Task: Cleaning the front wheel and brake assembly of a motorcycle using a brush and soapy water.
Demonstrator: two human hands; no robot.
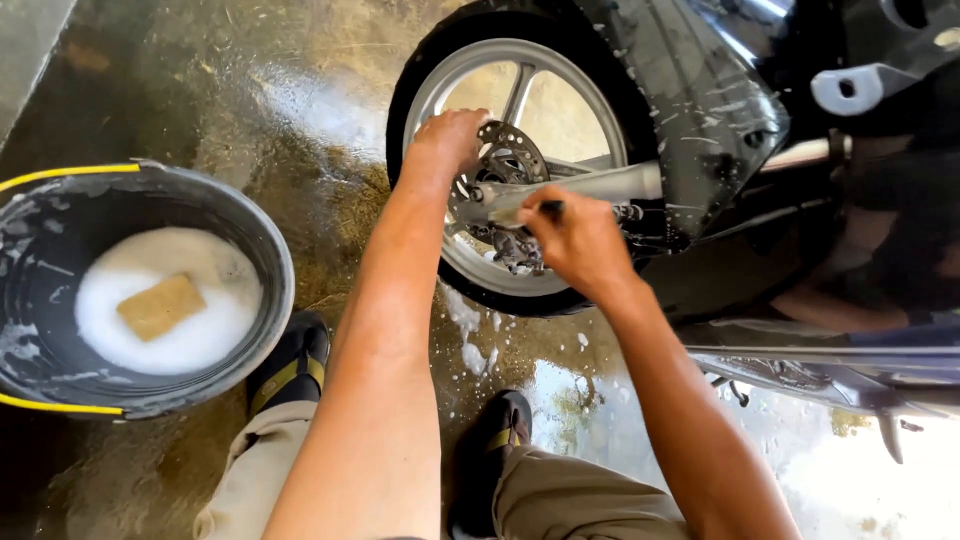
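At wheel — left hand on hub, right hand gripping brush.

a single head-worn camera looks steeply down, close over the motorcycle wheel and wet floor.

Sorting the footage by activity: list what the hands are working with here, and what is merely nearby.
In use:
- left hand on the motorcycle wheel
- right hand gripping a dark-handled tool, its working end hidden
- brake disc

Nearby:
- black bucket of suds
- sponge floating in it
- foam patches on the wet floor
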